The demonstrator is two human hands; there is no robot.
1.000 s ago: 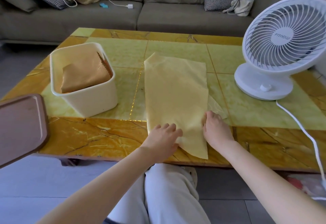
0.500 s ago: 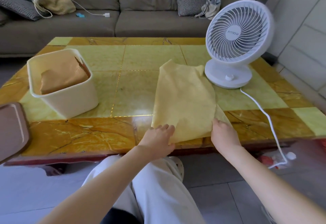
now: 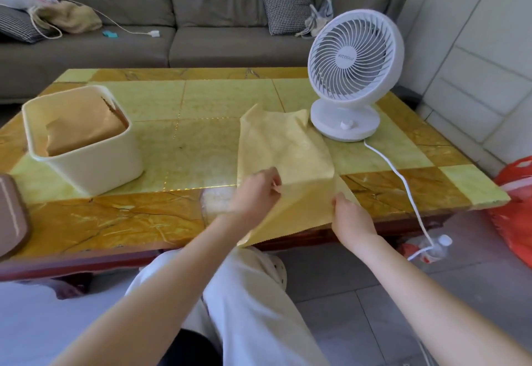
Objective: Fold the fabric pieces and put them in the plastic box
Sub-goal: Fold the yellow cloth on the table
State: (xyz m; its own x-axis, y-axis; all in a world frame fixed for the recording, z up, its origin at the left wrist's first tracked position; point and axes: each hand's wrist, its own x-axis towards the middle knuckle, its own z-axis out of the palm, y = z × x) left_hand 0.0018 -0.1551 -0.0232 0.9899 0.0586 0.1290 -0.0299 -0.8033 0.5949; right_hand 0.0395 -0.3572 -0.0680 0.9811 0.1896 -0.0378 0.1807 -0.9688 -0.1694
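A long pale yellow fabric piece (image 3: 283, 149) lies on the marble-patterned table (image 3: 115, 216), its near end raised off the front edge. My left hand (image 3: 257, 192) pinches that near end at its left side. My right hand (image 3: 349, 218) grips it at the right side. The fabric's far end lies wrinkled beside the fan base. A cream plastic box (image 3: 86, 161) stands at the table's left, with a folded tan fabric piece (image 3: 85, 126) inside it.
A white desk fan (image 3: 352, 77) stands at the back right, its cord (image 3: 403, 184) trailing over the table's front edge to the floor. A brown lid (image 3: 11, 216) lies at the far left. A grey sofa sits behind; a red bag (image 3: 515, 207) sits at the right.
Both hands went from lying flat on the fabric's near end to gripping it and lifting it off the table edge. The view swung to the right.
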